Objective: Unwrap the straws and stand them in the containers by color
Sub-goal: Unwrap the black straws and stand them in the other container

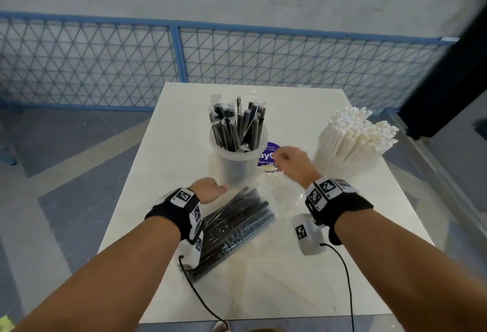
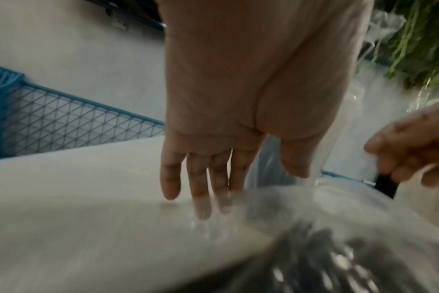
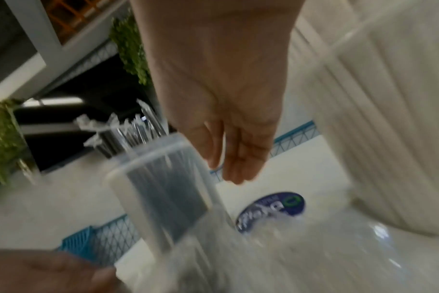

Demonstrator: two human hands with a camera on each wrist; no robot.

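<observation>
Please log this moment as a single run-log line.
left hand: open, fingertips at bag of black straws | right hand: open, holding nothing, beside black-straw container

Plastic, paper and a glossy top

Smooth glossy table (image 1: 163, 173); translucent matt plastic container (image 1: 237, 157); crinkled clear film bag (image 1: 237, 223) around black straws; white straws (image 1: 355, 136) look like paper.

Counter (image 1: 163, 131): 1 clear container (image 1: 238, 159) of black straws (image 1: 237, 126), uncountable; 1 container of white straws (image 1: 353, 136), uncountable; 1 bag of black straws (image 1: 234, 229); 1 purple sticker (image 1: 267, 156); 2 hands
</observation>
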